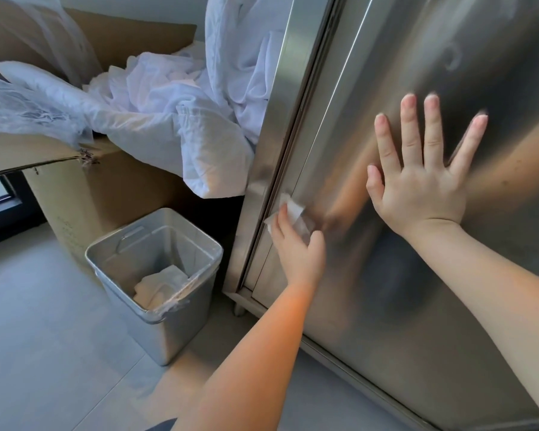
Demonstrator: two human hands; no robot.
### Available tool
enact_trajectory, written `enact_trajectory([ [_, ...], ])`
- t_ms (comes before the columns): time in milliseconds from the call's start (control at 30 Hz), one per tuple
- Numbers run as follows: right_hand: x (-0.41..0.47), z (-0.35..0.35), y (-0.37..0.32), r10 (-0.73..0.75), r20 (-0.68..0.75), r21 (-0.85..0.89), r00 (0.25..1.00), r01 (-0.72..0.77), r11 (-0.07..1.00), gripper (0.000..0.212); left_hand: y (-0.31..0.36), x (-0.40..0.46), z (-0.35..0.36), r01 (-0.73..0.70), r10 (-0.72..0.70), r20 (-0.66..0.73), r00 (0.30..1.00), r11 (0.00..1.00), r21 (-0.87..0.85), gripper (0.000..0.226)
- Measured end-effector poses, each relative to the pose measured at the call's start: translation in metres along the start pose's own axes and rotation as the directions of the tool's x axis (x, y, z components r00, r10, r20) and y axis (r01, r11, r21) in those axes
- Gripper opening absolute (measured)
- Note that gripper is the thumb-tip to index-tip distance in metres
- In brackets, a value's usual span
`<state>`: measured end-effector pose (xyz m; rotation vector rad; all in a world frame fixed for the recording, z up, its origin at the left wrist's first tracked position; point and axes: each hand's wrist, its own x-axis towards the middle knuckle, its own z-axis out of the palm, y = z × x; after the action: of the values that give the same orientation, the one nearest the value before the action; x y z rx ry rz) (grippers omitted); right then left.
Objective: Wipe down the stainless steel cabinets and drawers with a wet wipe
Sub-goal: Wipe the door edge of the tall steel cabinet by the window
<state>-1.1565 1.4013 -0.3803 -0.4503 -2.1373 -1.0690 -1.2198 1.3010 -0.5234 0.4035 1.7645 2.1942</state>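
At the far left a large cardboard box (pixel 112 188) stands open on the floor, stuffed with crumpled white fabric (pixel 168 119) that spills over its front edge, with clear plastic sheeting (pixel 28 104) draped over its left flap. Just in front of the box sits a grey waste bin (pixel 156 281) lined with a clear bag; a few crumpled white wipes (pixel 162 284) lie at its bottom. Right of the bin rises the stainless steel cabinet (pixel 417 290), its door edge running diagonally. The left hand (pixel 299 253) presses a wet wipe (pixel 293 214) against the steel beside that edge; its fingers are curled over the wipe, which pokes out white above and to the left of the fingertips, with the thumb at its right side. Farther right, the right hand (pixel 420 181) lies flat on the cabinet door, fingers straight and spread wide, holding nothing.
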Motion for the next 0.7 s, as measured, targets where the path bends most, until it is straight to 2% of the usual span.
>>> enact_trajectory([
  [167, -0.001, 0.0, 0.002, -0.004, 0.006, 0.002, 1.0, 0.004, 1.0, 0.062, -0.087, -0.008, -0.026, 0.269, -0.273, 0.038, 0.961, 0.96, 0.077, 0.084],
  [300, 0.0, -0.001, 0.002, -0.004, 0.012, 0.023, 1.0, 0.004, 1.0, 0.061, -0.104, -0.003, -0.035, 0.44, -0.441, 0.025, 0.897, 0.898, 0.018, 0.078],
  [367, 0.001, -0.002, 0.002, 0.001, 0.011, 0.017, 1.0, -0.001, 1.0, 0.061, -0.087, 0.0, -0.024, 0.407, -0.407, -0.024, 0.913, 0.913, -0.021, 0.075],
  [467, 0.001, -0.003, 0.002, 0.009, 0.015, 0.015, 1.0, -0.009, 1.0, 0.062, -0.044, -0.001, -0.002, 0.228, -0.229, -0.039, 0.973, 0.973, -0.037, 0.082],
  [567, 0.001, -0.005, 0.002, 0.016, 0.039, 0.026, 0.999, -0.017, 1.0, 0.062, -0.022, 0.001, 0.008, 0.111, -0.113, -0.03, 0.993, 0.99, -0.083, 0.088],
  [633, 0.001, -0.006, 0.002, 0.015, 0.045, 0.028, 0.999, -0.017, 0.999, 0.062, -0.03, 0.001, 0.002, 0.086, -0.087, -0.012, 0.996, 0.992, -0.095, 0.084],
  [700, 0.001, -0.006, 0.001, 0.014, 0.045, 0.034, 0.999, -0.016, 0.999, 0.062, -0.057, -0.002, -0.01, 0.127, -0.128, -0.011, 0.992, 0.99, -0.059, 0.08],
])
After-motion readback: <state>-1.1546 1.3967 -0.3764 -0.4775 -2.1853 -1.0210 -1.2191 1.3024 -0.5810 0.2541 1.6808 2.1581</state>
